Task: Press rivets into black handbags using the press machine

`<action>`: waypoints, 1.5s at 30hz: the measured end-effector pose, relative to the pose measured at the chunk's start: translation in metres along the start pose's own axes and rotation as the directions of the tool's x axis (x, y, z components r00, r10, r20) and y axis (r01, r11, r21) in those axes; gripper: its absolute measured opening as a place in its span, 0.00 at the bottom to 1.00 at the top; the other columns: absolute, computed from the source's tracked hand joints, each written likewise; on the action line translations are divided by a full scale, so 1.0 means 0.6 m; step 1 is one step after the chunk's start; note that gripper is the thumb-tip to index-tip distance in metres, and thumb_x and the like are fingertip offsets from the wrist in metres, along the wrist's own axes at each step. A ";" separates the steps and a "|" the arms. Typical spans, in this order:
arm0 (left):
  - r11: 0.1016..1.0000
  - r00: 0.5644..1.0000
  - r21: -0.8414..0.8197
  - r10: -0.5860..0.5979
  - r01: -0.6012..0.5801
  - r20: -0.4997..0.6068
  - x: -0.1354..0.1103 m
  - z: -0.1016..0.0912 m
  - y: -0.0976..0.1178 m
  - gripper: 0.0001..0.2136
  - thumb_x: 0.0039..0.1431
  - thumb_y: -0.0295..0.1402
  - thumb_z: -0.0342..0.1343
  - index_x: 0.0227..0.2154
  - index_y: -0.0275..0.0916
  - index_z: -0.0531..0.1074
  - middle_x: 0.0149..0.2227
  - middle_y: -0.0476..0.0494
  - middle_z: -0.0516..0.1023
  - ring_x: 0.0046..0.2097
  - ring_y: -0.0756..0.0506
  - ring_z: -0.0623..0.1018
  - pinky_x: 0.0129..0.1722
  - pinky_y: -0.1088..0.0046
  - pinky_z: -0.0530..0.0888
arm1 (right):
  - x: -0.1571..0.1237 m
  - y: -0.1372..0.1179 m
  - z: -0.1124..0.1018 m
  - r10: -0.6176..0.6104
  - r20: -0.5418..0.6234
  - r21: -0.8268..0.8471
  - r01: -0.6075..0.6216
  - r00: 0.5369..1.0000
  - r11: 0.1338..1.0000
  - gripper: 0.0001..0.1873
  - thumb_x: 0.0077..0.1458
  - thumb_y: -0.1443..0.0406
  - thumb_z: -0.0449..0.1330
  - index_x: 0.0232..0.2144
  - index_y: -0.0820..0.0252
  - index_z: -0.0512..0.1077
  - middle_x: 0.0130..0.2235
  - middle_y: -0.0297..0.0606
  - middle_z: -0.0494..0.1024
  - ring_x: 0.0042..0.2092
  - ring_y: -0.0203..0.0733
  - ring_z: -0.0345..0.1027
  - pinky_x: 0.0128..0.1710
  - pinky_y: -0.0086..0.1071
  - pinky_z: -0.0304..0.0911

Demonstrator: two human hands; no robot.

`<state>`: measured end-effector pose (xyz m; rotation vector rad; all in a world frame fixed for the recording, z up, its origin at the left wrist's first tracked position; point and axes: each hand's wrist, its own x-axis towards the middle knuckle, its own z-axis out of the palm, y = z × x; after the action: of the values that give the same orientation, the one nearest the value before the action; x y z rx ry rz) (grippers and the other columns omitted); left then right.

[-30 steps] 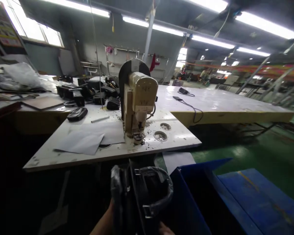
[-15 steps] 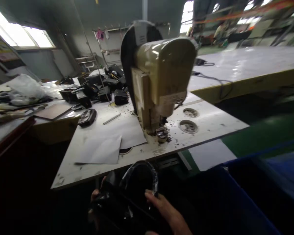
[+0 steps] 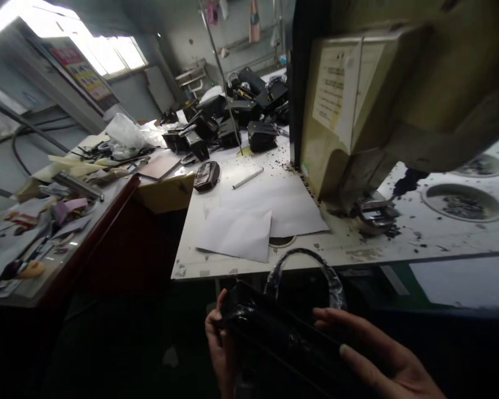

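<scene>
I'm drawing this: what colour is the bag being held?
The bag is shiny black; the head view shows it best.

I have the bag [image 3: 283, 335] between my left hand [image 3: 218, 335] and right hand [image 3: 385, 352], before the table's [image 3: 187, 260] near edge. On it, the machine [image 3: 357, 122] stands right of two paper sheets [image 3: 233, 233]; beyond these lie a rod [image 3: 248, 178] and, farther left, a pouch [image 3: 207, 176].

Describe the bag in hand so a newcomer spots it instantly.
Find the beige machine on the white worktop. Nearer than its front edge, a glossy black bag is between left hand and right hand, its plastic-wrapped handle arching up. Unlike the black bags piled farther back, this one is held.
</scene>
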<state>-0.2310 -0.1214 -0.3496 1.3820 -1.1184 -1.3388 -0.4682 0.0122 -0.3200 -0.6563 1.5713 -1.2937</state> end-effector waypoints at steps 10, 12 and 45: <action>0.951 0.948 0.072 0.288 -0.300 0.135 -0.140 -0.071 0.153 0.22 0.61 0.57 0.60 0.32 0.41 0.67 0.67 0.37 0.66 0.68 0.30 0.67 0.68 0.51 0.63 | -0.095 -0.032 0.003 -0.055 -0.007 0.268 0.055 0.998 0.962 0.24 0.46 0.47 0.76 0.41 0.54 0.85 0.46 0.47 0.85 0.46 0.55 0.80 0.45 0.39 0.77; 0.953 0.924 0.014 0.291 -0.304 0.249 -0.135 -0.069 0.180 0.22 0.67 0.57 0.52 0.36 0.40 0.71 0.65 0.37 0.69 0.64 0.32 0.71 0.67 0.51 0.65 | -0.107 -0.031 -0.026 -0.052 -0.039 0.293 0.061 0.998 0.954 0.25 0.42 0.48 0.78 0.39 0.55 0.85 0.45 0.47 0.85 0.45 0.54 0.80 0.43 0.37 0.77; 0.862 0.219 0.253 -0.171 -0.439 0.961 -0.075 0.325 0.260 0.21 0.68 0.51 0.53 0.35 0.36 0.78 0.31 0.50 0.72 0.34 0.49 0.69 0.34 0.77 0.65 | -0.067 -0.067 -0.247 -0.147 0.135 -0.172 0.169 0.980 0.970 0.37 0.62 0.35 0.53 0.47 0.56 0.83 0.45 0.44 0.83 0.47 0.55 0.75 0.45 0.38 0.73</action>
<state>-0.4303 -0.1101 -0.1928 0.4737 -2.5492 -1.9108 -0.5934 0.0977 -0.2724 -0.9757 1.5745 -1.2088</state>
